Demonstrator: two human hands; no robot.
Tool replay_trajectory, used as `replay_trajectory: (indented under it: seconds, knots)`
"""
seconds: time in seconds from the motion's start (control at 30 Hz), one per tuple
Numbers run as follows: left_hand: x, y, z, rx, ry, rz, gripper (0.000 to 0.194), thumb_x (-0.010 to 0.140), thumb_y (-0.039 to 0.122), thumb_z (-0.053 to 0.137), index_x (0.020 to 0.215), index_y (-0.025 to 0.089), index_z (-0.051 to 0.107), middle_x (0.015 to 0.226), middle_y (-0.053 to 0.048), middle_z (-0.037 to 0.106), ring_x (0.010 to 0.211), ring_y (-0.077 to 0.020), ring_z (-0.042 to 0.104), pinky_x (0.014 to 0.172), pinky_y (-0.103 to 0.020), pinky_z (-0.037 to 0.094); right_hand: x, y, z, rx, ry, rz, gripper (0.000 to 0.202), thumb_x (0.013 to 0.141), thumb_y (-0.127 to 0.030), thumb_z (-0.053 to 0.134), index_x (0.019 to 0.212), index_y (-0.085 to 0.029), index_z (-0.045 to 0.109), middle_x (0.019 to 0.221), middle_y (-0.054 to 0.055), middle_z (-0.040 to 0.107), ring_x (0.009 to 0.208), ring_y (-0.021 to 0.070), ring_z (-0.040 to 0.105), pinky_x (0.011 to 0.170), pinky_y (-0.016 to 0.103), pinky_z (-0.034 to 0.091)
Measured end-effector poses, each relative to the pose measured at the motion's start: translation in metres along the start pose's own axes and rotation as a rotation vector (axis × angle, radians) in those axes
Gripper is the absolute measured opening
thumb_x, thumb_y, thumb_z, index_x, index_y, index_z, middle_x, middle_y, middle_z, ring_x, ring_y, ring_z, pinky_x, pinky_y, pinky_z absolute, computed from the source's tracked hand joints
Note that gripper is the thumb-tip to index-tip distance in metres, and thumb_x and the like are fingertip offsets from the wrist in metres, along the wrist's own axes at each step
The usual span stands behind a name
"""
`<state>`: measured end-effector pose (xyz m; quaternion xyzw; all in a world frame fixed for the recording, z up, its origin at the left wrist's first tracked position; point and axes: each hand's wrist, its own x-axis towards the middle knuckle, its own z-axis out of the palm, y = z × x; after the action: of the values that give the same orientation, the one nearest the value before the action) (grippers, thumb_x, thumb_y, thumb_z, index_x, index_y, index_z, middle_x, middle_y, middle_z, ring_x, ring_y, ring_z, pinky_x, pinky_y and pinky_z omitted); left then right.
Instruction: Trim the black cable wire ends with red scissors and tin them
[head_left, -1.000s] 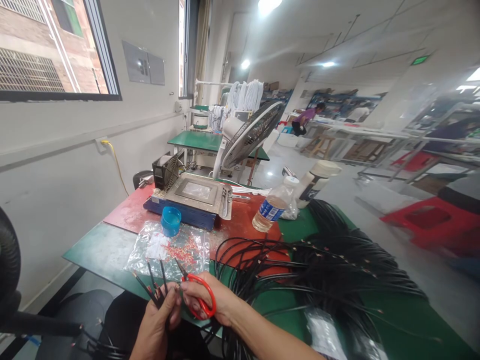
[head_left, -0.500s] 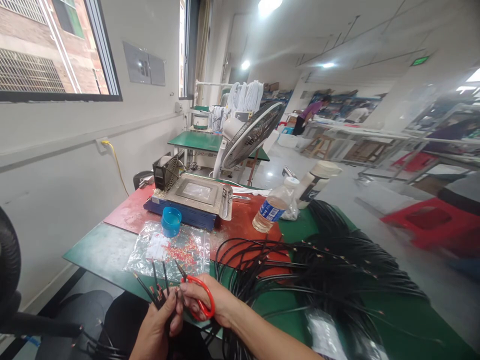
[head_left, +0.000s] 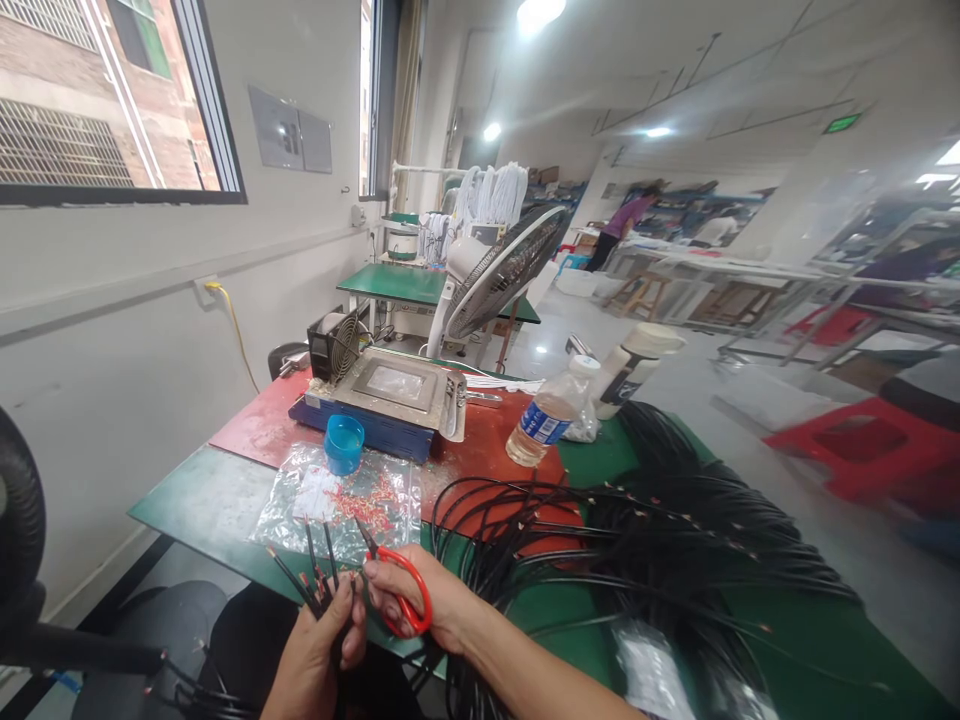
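My left hand (head_left: 330, 630) is closed around several black cables (head_left: 292, 578), whose cut ends fan out above the thumb. Small coloured wire ends show at some of the tips. Right beside it, my right hand (head_left: 405, 590) grips a pair of scissors (head_left: 425, 592) with red handles, the dark blades pointing up and left. The fingers of both hands are close together, and whether they touch is hard to see. Just beyond lies a clear plastic bag (head_left: 281, 515) with red and pale wire scraps (head_left: 364, 500) scattered on it.
A blue cup (head_left: 344, 447) stands on the bag. Behind it is a blue-based heating device (head_left: 367, 425) with a small fan. A labelled bottle (head_left: 541, 425) and a white flask (head_left: 634, 365) stand further right. Black cables (head_left: 675, 530) cover the right side. A large fan (head_left: 506, 275) leans behind.
The scissors and my right hand have shifted very slightly to the right, while my left hand keeps its hold on the cables. The whole view has moved a touch.
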<state>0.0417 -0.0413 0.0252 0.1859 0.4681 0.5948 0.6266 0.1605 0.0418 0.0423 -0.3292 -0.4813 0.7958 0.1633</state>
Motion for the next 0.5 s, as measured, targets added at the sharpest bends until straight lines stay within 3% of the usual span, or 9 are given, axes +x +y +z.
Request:
replay_trajectory:
  seconds: [0.1,0.2,0.27,0.37,0.5]
  knots:
    - [0.0,0.003,0.003,-0.045,0.051,0.022,0.032,0.071,0.045,0.069,0.063,0.014,0.061,0.048,0.004,0.048,0.041,-0.0053,0.034,0.042,-0.019,0.026,0.001,0.003,-0.001,-0.205,0.168,-0.138,0.05,0.067,-0.063,0.063,0.058,-0.015,0.053,0.042,-0.005,0.041,0.036,0.0063,0.035,0.038,0.02,0.025]
    - [-0.001,0.006,0.007,-0.153,0.147,-0.012,0.027,0.063,0.035,0.077,0.076,0.015,0.066,0.059,0.001,0.059,0.049,-0.01,0.05,0.048,-0.021,0.039,-0.002,0.003,-0.002,-0.621,0.307,-0.496,0.038,0.076,-0.05,0.064,0.062,-0.014,0.059,0.054,0.0,0.051,0.05,0.009,0.043,0.048,0.022,0.03]
    - [-0.002,0.008,0.008,-0.281,0.165,-0.079,0.027,0.06,0.027,0.08,0.081,0.015,0.068,0.065,-0.001,0.064,0.057,-0.0134,0.058,0.053,-0.023,0.045,-0.006,0.003,-0.003,-0.93,0.285,-0.752,0.031,0.083,-0.04,0.057,0.066,-0.014,0.062,0.059,0.002,0.055,0.055,0.0109,0.045,0.052,0.024,0.03]
    - [-0.002,0.01,0.005,-0.534,0.085,-0.2,0.02,0.062,0.018,0.079,0.078,0.012,0.068,0.065,-0.001,0.066,0.059,-0.0127,0.061,0.056,-0.022,0.049,-0.01,0.002,-0.002,-1.351,0.179,-1.075,0.024,0.09,-0.025,0.046,0.077,-0.015,0.064,0.063,0.004,0.058,0.057,0.0126,0.046,0.053,0.026,0.029]
    - [-0.004,0.008,-0.003,-0.719,0.072,-0.353,0.007,0.074,0.013,0.069,0.079,0.009,0.067,0.066,-0.003,0.067,0.057,-0.0108,0.063,0.058,-0.021,0.052,-0.013,0.0,0.004,-1.607,0.098,-1.354,0.022,0.092,-0.014,0.042,0.09,-0.011,0.063,0.066,0.004,0.058,0.058,0.0128,0.047,0.052,0.027,0.027]
